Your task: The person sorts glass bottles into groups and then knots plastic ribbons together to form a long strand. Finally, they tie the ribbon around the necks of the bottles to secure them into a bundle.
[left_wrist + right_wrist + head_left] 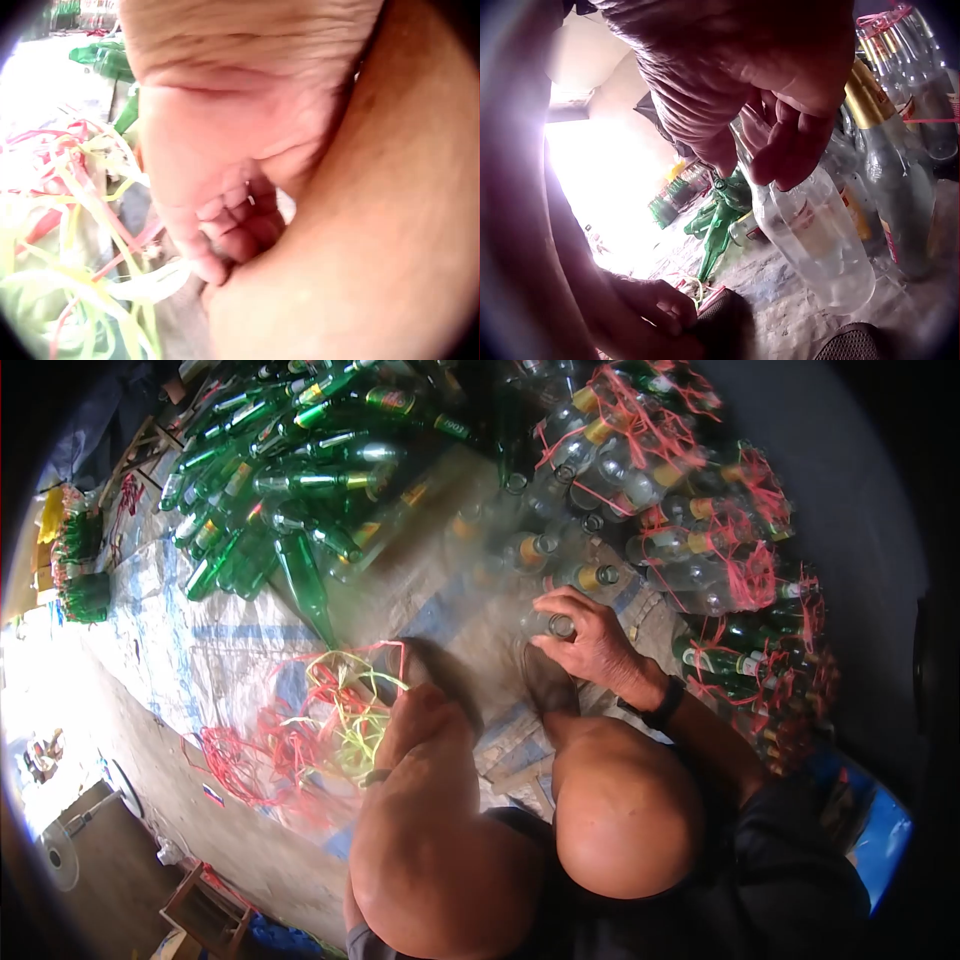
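Note:
My right hand point(597, 643) grips a clear glass bottle point(821, 247) round its neck, thumb on one side and fingers on the other. The bottle stands near my right foot, its open mouth facing up in the head view. My left hand point(214, 165) hangs beside my lower leg point(360, 247), fingers loosely curled with nothing in them. Loose yellow plastic straps point(365, 720) and pink ones point(265, 745) lie tangled on the ground by that hand. Right beside the gripped bottle stands another clear bottle with gold foil point(896, 176) round its neck.
A heap of green bottles point(310, 480) lies ahead to the left. Along the right side are bundles of bottles tied with pink string point(735, 575). A white and blue woven sheet point(235, 635) covers the floor. A wooden stool point(205, 910) is at lower left.

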### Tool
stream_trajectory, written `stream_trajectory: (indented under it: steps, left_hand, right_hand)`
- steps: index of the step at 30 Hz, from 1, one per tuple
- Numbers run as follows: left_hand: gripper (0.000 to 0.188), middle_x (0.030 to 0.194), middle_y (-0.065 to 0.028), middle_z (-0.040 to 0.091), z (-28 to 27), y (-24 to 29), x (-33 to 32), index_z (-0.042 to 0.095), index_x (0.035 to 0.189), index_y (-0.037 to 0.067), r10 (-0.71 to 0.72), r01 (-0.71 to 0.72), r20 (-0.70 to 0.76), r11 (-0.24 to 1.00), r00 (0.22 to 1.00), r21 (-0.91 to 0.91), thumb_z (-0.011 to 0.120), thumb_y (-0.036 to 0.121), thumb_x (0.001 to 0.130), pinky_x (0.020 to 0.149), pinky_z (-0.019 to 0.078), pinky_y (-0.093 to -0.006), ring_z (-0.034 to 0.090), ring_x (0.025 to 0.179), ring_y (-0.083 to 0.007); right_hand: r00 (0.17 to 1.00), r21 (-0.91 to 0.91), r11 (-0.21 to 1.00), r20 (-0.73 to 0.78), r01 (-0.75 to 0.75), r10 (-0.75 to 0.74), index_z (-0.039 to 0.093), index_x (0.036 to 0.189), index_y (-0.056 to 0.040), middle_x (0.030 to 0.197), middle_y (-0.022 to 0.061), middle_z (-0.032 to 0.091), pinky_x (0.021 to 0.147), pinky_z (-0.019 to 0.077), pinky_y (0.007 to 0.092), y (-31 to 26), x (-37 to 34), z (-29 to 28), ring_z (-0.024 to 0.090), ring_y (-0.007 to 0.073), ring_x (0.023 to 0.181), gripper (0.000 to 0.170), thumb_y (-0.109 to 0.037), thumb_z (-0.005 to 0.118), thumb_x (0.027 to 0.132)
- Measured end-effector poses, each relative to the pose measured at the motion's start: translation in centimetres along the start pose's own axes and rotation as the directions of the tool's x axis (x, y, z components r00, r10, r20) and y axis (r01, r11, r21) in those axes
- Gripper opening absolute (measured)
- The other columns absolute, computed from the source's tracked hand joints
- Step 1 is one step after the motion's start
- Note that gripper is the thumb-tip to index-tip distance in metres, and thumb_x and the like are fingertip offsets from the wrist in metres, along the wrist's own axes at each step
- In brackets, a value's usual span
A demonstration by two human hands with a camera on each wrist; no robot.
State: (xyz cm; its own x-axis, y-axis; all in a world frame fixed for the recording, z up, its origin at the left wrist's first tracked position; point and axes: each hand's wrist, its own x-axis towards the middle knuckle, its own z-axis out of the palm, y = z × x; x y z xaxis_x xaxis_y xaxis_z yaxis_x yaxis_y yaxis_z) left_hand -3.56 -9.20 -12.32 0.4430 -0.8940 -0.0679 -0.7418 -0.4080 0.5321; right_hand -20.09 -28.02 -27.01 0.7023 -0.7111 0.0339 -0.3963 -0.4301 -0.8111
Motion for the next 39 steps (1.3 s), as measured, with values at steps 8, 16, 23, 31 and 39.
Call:
stream_trajectory:
  steps: [8, 16, 23, 31, 39]
  left_hand:
    - [0.022, 0.076, -0.0118, 0.069, 18.2, -22.9, 4.4, 0.071, 0.088, 0.007, -0.085, 0.282, 0.603, 0.929, 0.793, -0.24, 0.08, 0.022, 0.075, 0.067, 0.0541, -0.0373, 0.067, 0.07, -0.0234]
    - [0.025, 0.073, -0.0068, 0.067, 18.5, -23.5, 4.2, 0.069, 0.089, 0.006, -0.09, 0.308, 0.612, 0.915, 0.785, -0.261, 0.083, 0.024, 0.078, 0.065, 0.0521, -0.0338, 0.061, 0.068, -0.0145]
    - [0.019, 0.074, -0.0098, 0.067, 19.8, -24.6, 3.2, 0.069, 0.088, 0.008, -0.094, 0.311, 0.525, 0.887, 0.846, -0.342, 0.08, 0.021, 0.078, 0.064, 0.0526, -0.0368, 0.064, 0.066, -0.0233]
    - [0.023, 0.069, -0.0078, 0.063, 18.9, -24.3, 3.7, 0.069, 0.088, 0.008, -0.026, 0.237, 0.54, 0.915, 0.841, -0.325, 0.081, 0.025, 0.08, 0.06, 0.0493, -0.0351, 0.059, 0.062, -0.0174]
    - [0.022, 0.07, -0.0072, 0.065, 19.5, -24.6, 3.5, 0.069, 0.088, 0.007, -0.026, 0.211, 0.529, 0.933, 0.848, -0.293, 0.081, 0.023, 0.079, 0.062, 0.051, -0.0333, 0.06, 0.063, -0.0159]
  right_hand:
    - [0.995, -0.066, 0.997, -0.09, 0.048, -0.054, 0.063, 0.113, -0.0036, 0.112, 0.0144, 0.067, 0.074, 0.0577, 0.038, 1.7, -0.4, 0.2, 0.068, 0.0352, 0.096, 0.042, -0.007, 0.083, 0.077]
    - [0.99, -0.126, 0.989, -0.106, 0.075, -0.089, 0.063, 0.114, -0.0027, 0.112, 0.0159, 0.067, 0.082, 0.0565, 0.04, 2.6, 0.6, 0.1, 0.067, 0.0371, 0.1, 0.044, -0.004, 0.083, 0.075]
    - [0.988, -0.106, 0.994, -0.145, 0.031, -0.046, 0.063, 0.112, -0.0021, 0.11, 0.0164, 0.068, 0.085, 0.0561, 0.04, 3.3, 1.1, 1.2, 0.067, 0.0372, 0.101, 0.042, -0.004, 0.083, 0.074]
    - [0.99, -0.126, 0.992, -0.131, 0.027, -0.044, 0.061, 0.116, -0.0005, 0.112, 0.0173, 0.066, 0.086, 0.0557, 0.041, 2.7, 1.5, 0.4, 0.065, 0.0379, 0.103, 0.044, -0.006, 0.081, 0.078]
    - [0.995, -0.093, 0.995, -0.104, -0.02, 0.011, 0.059, 0.122, 0.0001, 0.117, 0.0163, 0.063, 0.074, 0.0587, 0.0368, -0.2, 1.8, -1.6, 0.067, 0.0332, 0.098, 0.049, -0.005, 0.081, 0.079]
